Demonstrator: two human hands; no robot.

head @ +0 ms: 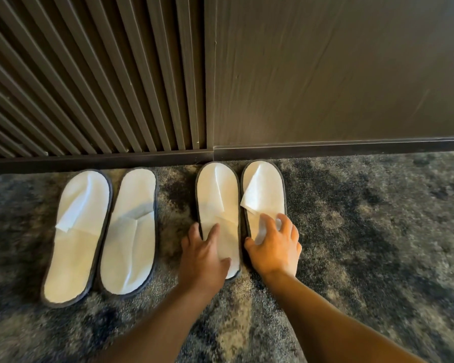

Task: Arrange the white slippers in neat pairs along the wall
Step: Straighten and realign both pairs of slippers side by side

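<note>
Flat white slippers with dark edging lie on the carpet, toes toward the wall. One pair is at the left: slipper (75, 231) and slipper (131, 229), side by side. A second pair sits at the middle: slipper (217, 200) and slipper (264, 189), toes almost at the skirting. My left hand (203, 254) lies on the heel half of the third slipper, fingers spread around its edges. My right hand (275, 244) rests on the heel half of the fourth slipper, fingers spread, and hides its heel.
A dark slatted wall panel (89, 74) stands behind the left pair, and a smooth dark panel (338, 74) behind the right side, with a dark skirting (325, 150) along the floor. Mottled grey-blue carpet (378, 231) stretches to the right.
</note>
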